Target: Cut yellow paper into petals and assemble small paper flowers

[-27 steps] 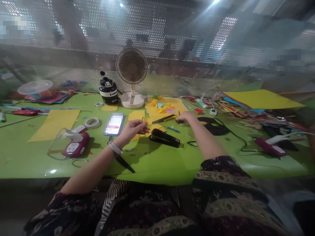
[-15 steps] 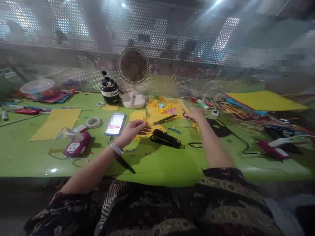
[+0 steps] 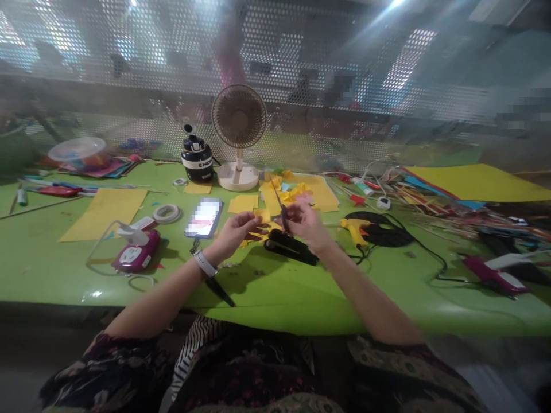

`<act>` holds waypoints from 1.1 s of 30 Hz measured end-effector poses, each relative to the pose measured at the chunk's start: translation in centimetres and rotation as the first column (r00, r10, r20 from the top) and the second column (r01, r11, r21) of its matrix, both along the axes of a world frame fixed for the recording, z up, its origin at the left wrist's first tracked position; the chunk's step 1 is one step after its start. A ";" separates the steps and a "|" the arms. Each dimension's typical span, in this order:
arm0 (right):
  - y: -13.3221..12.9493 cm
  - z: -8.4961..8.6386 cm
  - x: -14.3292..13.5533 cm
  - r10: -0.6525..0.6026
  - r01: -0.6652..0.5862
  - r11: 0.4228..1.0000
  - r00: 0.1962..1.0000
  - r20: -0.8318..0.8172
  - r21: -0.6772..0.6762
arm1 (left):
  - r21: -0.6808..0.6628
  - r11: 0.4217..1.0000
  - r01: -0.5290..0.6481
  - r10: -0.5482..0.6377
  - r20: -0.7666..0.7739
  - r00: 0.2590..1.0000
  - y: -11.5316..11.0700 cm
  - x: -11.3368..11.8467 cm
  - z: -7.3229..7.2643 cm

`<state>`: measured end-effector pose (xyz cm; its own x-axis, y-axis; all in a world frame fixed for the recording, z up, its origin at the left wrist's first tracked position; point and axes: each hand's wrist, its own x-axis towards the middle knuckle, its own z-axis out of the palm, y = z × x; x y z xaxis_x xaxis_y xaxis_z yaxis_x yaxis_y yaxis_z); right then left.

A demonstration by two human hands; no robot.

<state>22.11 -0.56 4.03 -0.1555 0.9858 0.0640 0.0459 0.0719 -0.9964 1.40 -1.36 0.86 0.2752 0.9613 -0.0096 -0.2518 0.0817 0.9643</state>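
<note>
A small yellow paper piece (image 3: 262, 215) is pinched in my left hand (image 3: 238, 232), between thumb and fingertips. My right hand (image 3: 307, 225) is closed round the handles of a pair of scissors (image 3: 282, 213), whose blades point up and away to the left. The two hands are close together over the middle of the table. Below them lies a black stapler (image 3: 289, 250), partly covered by the right hand. Yellow paper squares (image 3: 243, 203) lie just beyond the left hand. Behind the scissors, crumpled yellow paper flowers (image 3: 299, 189) rest on a larger yellow sheet (image 3: 325, 195).
A phone (image 3: 204, 218), a tape roll (image 3: 166, 214) and a purple power strip (image 3: 136, 252) lie to the left. At the back stand a fan (image 3: 240, 117) and a dark bottle (image 3: 197, 160). Right of my hand are a yellow glue gun (image 3: 355, 230) and a corded black mat (image 3: 387, 229).
My right hand has brought the scissors left, from beside the yellow sheet to my left hand. My left hand has raised a small yellow paper piece. The view has shifted slightly.
</note>
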 end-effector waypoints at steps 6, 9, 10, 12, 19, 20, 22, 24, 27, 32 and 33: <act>0.0 -1.9 -0.9 -0.040 0.056 0.993 0.988 -0.147 0.105 | 0.072 0.997 -0.032 0.036 -0.051 0.998 -0.5 0.5 0.0; -0.2 -2.6 -0.9 -0.024 0.047 0.985 0.990 -0.140 0.165 | 0.127 0.991 -0.046 0.057 -0.082 0.995 -0.6 0.6 -0.3; -0.3 -2.8 -0.9 -0.016 0.041 0.983 0.990 -0.140 0.178 | 0.137 0.990 -0.044 0.056 -0.084 0.995 -0.7 0.7 -0.3; -0.6 -2.9 -1.1 0.003 0.022 0.981 0.991 -0.132 0.193 | 0.144 0.989 -0.042 0.053 -0.077 0.996 -0.8 0.9 -0.4; -1.6 -1.8 -1.4 0.050 -0.039 0.985 0.997 -0.062 0.169 | 0.165 0.986 -0.023 0.031 -0.050 0.998 -0.9 1.3 -0.7; -1.7 -1.6 -1.4 0.047 -0.036 0.985 0.997 -0.061 0.168 | 0.164 0.986 -0.028 0.035 -0.044 0.998 -0.8 1.3 -0.7; -1.7 -1.4 -1.4 0.042 -0.032 0.987 0.997 -0.064 0.158 | 0.166 0.986 -0.031 0.037 -0.034 0.999 -0.7 1.4 -0.7; -1.7 -1.4 -1.4 0.042 -0.032 0.989 0.997 -0.066 0.146 | 0.172 0.985 -0.030 0.035 -0.025 0.999 -0.7 1.4 -0.7; -1.6 -1.6 -1.2 0.032 -0.024 0.989 0.998 -0.056 0.147 | 0.173 0.985 -0.029 0.032 -0.012 0.999 -0.7 1.4 -0.7; -1.5 -1.7 -1.0 0.009 -0.002 0.988 0.999 -0.050 0.155 | 0.171 0.985 -0.039 0.039 0.006 0.999 -0.8 1.5 -0.7; -1.5 -1.7 -1.0 0.006 0.002 0.988 0.999 -0.051 0.151 | 0.169 0.985 -0.038 0.038 0.005 0.999 -0.8 1.4 -0.6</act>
